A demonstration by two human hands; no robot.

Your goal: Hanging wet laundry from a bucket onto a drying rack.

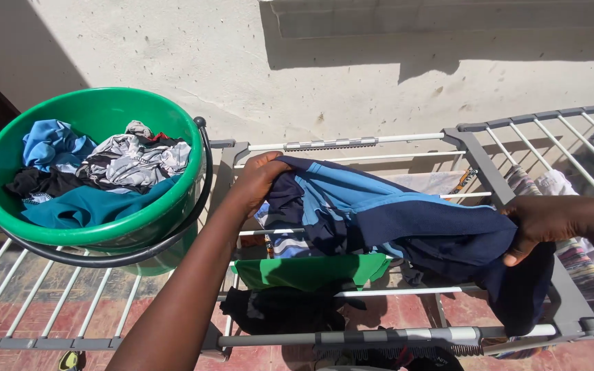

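My left hand (259, 177) grips one end of a navy and light blue garment (393, 223). My right hand (541, 223) grips its other end at the right. The garment is stretched between both hands above the rails of a grey and white drying rack (338, 143). Under it, a green cloth (311, 271) and a black cloth (280, 309) hang over the rack's rails.
A green bucket (94, 233) full of mixed clothes sits on the rack's left wing. Striped and pale garments (582, 261) hang on the right wing. A pale plastered wall (352, 75) stands behind the rack; red tiled floor (29, 302) lies below.
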